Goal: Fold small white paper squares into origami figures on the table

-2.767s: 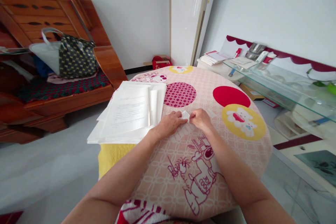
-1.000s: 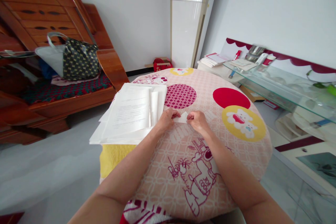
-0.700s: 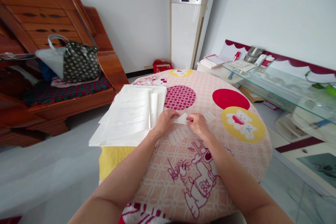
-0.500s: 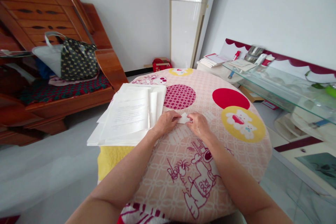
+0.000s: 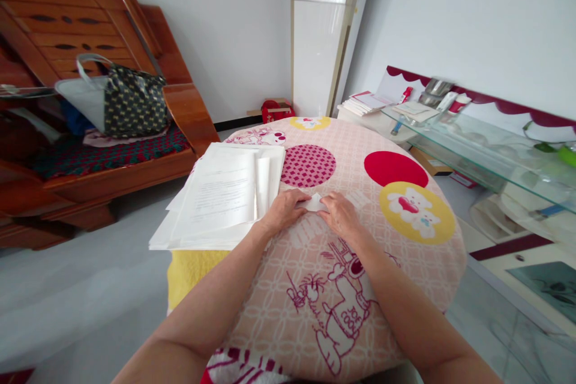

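Observation:
A small folded piece of white paper (image 5: 314, 203) lies on the round table's pink cartoon-print cloth (image 5: 342, 288), near the middle. My left hand (image 5: 288, 209) pinches its left side with curled fingers. My right hand (image 5: 339, 214) presses down on its right side, fingers closed over the paper. Both hands rest low on the cloth and nearly touch. Most of the paper is hidden under my fingers.
A stack of white printed sheets (image 5: 220, 198) overhangs the table's left edge. A wooden bench (image 5: 112, 156) with a dark patterned bag (image 5: 130, 102) stands at left. A glass shelf unit (image 5: 490, 156) with small items lines the right wall, and a tall white appliance (image 5: 317, 36) stands behind.
My hands have drawn closer together over the small paper. The paper, held slightly up between them earlier, is now pressed flat on the cloth.

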A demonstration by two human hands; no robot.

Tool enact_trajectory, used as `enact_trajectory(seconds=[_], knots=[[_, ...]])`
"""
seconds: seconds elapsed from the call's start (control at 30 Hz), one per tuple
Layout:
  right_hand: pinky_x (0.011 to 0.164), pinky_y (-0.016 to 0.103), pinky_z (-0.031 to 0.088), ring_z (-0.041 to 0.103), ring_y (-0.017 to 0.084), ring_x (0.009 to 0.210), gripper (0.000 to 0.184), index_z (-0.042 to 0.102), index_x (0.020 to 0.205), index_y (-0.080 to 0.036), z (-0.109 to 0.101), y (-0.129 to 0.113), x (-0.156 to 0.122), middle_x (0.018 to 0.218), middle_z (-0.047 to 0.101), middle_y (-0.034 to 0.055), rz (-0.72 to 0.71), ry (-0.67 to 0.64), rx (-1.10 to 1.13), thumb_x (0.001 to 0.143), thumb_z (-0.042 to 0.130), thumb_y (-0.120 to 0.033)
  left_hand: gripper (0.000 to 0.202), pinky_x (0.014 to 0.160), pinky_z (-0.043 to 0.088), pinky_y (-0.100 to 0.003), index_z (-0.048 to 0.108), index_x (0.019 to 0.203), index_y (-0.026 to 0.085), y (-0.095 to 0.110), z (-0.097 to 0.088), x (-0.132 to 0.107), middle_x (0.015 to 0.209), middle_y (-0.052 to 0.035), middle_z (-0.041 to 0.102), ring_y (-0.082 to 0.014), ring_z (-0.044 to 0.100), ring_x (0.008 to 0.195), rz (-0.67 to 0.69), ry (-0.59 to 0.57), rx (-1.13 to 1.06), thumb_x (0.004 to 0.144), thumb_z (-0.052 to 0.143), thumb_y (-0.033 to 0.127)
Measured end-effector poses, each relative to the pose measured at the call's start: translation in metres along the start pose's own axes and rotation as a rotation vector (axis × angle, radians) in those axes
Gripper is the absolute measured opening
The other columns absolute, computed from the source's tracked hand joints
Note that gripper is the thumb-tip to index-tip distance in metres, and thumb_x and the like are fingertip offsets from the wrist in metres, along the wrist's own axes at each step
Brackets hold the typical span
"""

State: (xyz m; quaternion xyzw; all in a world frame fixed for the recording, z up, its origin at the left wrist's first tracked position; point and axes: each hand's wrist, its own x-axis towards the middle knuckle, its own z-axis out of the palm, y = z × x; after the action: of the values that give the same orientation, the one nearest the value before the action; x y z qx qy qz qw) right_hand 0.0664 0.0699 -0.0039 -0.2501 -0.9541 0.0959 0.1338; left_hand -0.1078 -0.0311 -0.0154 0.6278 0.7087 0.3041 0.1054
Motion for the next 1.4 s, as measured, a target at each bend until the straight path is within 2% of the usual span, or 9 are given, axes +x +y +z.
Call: enact_trajectory(seconds=[0.33,0.63,0.87,1.17,1.4], knots=[[0.085,0.033,0.046,0.060,0.023,0.098,0.007,0.070,0.093,-0.016,0.001,0.002,-0.001,0.100,0.066,0.0104,0.000,0.006,0.030,0.092,0.064,-0.019,0.035,0.094,0.053,-0.034,0.073,0.114,0.017,0.003,-0.002,0.000,0.107,-0.0078,0.075,-0.0222,0.069,0.098,-0.007,-0.001,-0.014,0.079,0.068,0.018],[0.086,0.033,0.046,0.060,0.023,0.100,0.009,0.070,0.096,-0.016,0.002,0.002,0.000,0.102,0.066,0.0111,0.006,-0.005,0.019,0.092,0.062,-0.017,0.035,0.099,0.051,-0.035,0.072,0.115,0.019,0.003,-0.001,0.000,0.111,-0.0075,0.075,-0.0226,0.069,0.102,-0.003,-0.004,0.025,0.081,0.065,0.016],[0.084,0.033,0.046,0.059,0.024,0.100,0.008,0.069,0.097,-0.016,0.001,0.001,0.000,0.101,0.066,0.0117,-0.039,-0.003,-0.012,0.093,0.063,-0.019,0.033,0.101,0.050,-0.036,0.070,0.117,0.018,0.004,0.007,0.000,0.118,-0.0107,0.072,-0.0256,0.066,0.113,0.061,-0.002,0.149,0.083,0.068,0.020],[0.083,0.034,0.046,0.059,0.025,0.099,0.012,0.069,0.093,-0.015,0.000,0.001,0.001,0.100,0.068,0.0124,-0.063,-0.012,-0.051,0.095,0.058,-0.019,0.030,0.100,0.050,-0.038,0.069,0.113,0.019,0.010,0.010,0.002,0.114,-0.0099,0.072,-0.0256,0.065,0.110,0.060,-0.014,0.227,0.083,0.065,0.019],[0.089,0.036,0.046,0.059,0.025,0.105,0.019,0.069,0.106,-0.015,0.001,0.003,0.000,0.109,0.068,0.0137,-0.101,-0.030,-0.017,0.091,0.058,-0.016,0.031,0.099,0.050,-0.040,0.069,0.113,0.018,0.017,0.009,0.001,0.115,-0.0112,0.070,-0.0280,0.062,0.109,0.105,-0.021,0.304,0.083,0.064,0.021]])
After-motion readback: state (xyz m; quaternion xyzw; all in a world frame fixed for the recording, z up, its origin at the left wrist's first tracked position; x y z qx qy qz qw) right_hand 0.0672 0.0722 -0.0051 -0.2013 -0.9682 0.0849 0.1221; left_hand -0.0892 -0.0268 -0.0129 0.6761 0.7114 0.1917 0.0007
